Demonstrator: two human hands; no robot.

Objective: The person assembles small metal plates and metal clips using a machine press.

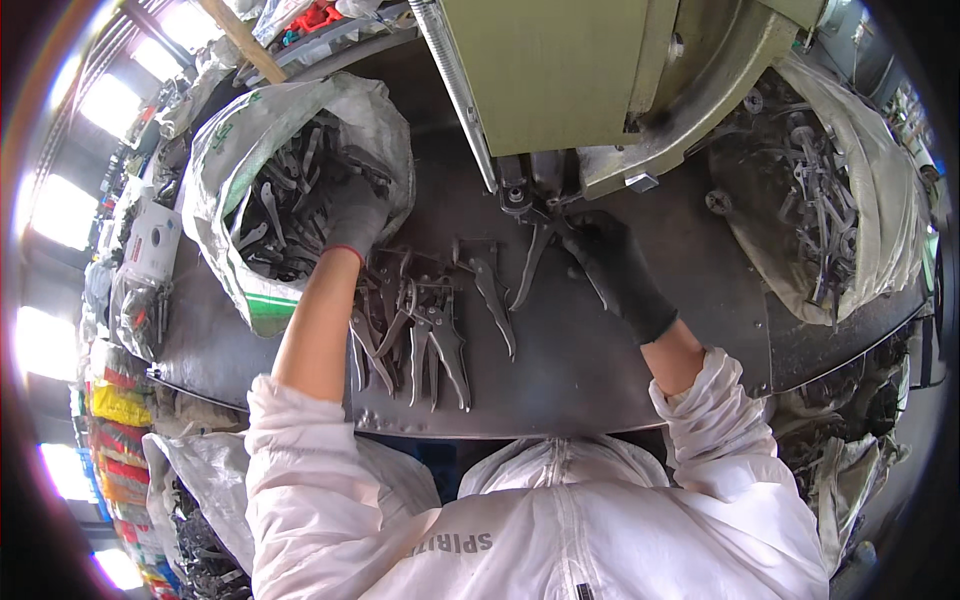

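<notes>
My right hand (610, 255), in a dark glove, is closed on one handle of a metal plier-like tool (533, 262). The tool's head is up against the working end of a green press (545, 180), and its other handle points toward me. My left hand (355, 210), in a grey glove, reaches into a white woven sack (215, 215) full of dark metal parts (283, 190); its fingertips blend into the parts there. Between my arms, several similar plier-like tools (435, 345) lie in a cluster on the dark metal table (570, 380), with a single one (488, 290) beside them.
The green machine body (550, 70) takes up the far middle. At the right an open sack (880, 230) holds more metal tools (820, 200). A small round part (718, 202) lies beside that sack. Below the table's left edge stands another sack of parts (205, 530).
</notes>
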